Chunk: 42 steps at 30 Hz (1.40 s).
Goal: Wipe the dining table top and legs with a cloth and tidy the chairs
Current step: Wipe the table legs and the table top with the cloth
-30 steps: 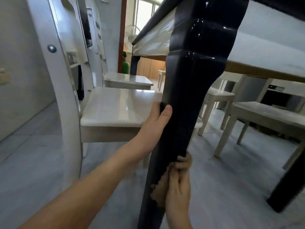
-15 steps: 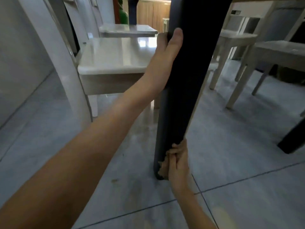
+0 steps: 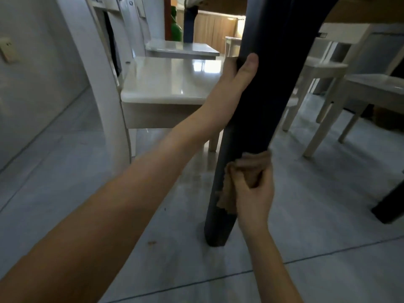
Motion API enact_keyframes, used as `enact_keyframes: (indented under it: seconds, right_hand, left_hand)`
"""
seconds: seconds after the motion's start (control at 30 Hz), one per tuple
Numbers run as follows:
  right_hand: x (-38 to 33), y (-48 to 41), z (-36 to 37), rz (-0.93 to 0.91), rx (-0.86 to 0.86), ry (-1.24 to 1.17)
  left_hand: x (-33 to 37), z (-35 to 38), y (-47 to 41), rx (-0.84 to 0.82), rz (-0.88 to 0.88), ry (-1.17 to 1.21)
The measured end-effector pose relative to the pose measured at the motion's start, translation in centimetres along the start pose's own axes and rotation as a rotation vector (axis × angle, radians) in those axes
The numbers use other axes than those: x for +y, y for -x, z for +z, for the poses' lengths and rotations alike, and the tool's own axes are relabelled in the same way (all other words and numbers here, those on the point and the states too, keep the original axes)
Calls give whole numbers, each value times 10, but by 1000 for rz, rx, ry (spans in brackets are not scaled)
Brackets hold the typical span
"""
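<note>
Black glossy table leg [image 3: 262, 117] stands on grey tiled floor [image 3: 328, 215]. Your left hand [image 3: 234, 84] wraps round it higher up. Your right hand [image 3: 255, 193] clutches the crumpled tan cloth [image 3: 226, 199] against its lower part, above the foot. White glossy-seated chair [image 3: 170, 82] sits just behind.

The dark table leg [image 3: 258, 106] stands upright in the middle. The white chair [image 3: 170, 84] sits just beside its left side, leaving only a narrow gap at seat height. Under that seat and to the leg's right the tiled floor [image 3: 328, 204] lies open, as far as the pale chairs [image 3: 369, 84] and a second dark leg [image 3: 391, 206] farther right.
</note>
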State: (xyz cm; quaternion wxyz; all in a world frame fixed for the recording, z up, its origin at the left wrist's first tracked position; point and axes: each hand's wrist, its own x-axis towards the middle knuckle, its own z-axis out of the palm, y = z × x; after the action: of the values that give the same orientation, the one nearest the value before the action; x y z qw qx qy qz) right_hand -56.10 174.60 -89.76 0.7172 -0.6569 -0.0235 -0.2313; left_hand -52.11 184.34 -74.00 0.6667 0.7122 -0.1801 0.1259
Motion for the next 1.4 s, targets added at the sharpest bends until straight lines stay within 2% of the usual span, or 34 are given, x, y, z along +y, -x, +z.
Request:
enact_keyframes:
  seconds: [0.1,0.2,0.33,0.5,0.57,0.7,0.77,0.8,0.87,0.93,1.0,1.07,1.17,1.27,1.37,1.4]
  right_hand:
    - [-47,-24,15,-148,51,-67]
    - [-39,-21,16,-142,33,-58]
    - [26,6,1,7,25,-55]
    - [126,50,-18,230,-25,160]
    - [159,65,-26,331,-69,271]
    - [191,76,-48,488,-211,323]
    - [176,67,-51,531,-247,298]
    - [158,58,-49,496,-257,269]
    - [112,34,-39,356,-233,164]
    - [49,8,-26,220,-197,55]
    - [-19,-24,-14,41,-200,-64]
    - [-81,-56,-5,-136,-205,-102]
    - [-142,-83,4,-274,-215,-93]
    - [-138,-78,8,-282,-165,-124]
    - [-81,-46,4,-125,-95,-162]
    - [-59,-34,1,-55,-79,-156]
  left_hand:
    - [-3,-1,-1,1,7,-15]
    - [-4,-5,-1,-26,17,-60]
    - [-5,-4,-1,-24,25,-72]
    - [-4,-2,4,-17,66,-78]
    - [-4,-1,7,-21,83,-80]
    - [-2,-2,4,-27,49,-59]
    - [-2,-4,3,-27,25,-49]
    - [-3,-3,2,-32,10,-50]
    - [-6,-4,1,-50,16,-17]
    - [-9,-10,0,-48,106,-57]
    - [-12,-9,-7,-12,73,-22]
    - [-6,-4,-5,-50,-21,55]
    - [-4,-5,-12,-28,-47,49]
    - [3,2,-19,96,-93,-75]
    - [1,8,-16,45,-78,-33]
    - [3,9,-19,80,-88,-22]
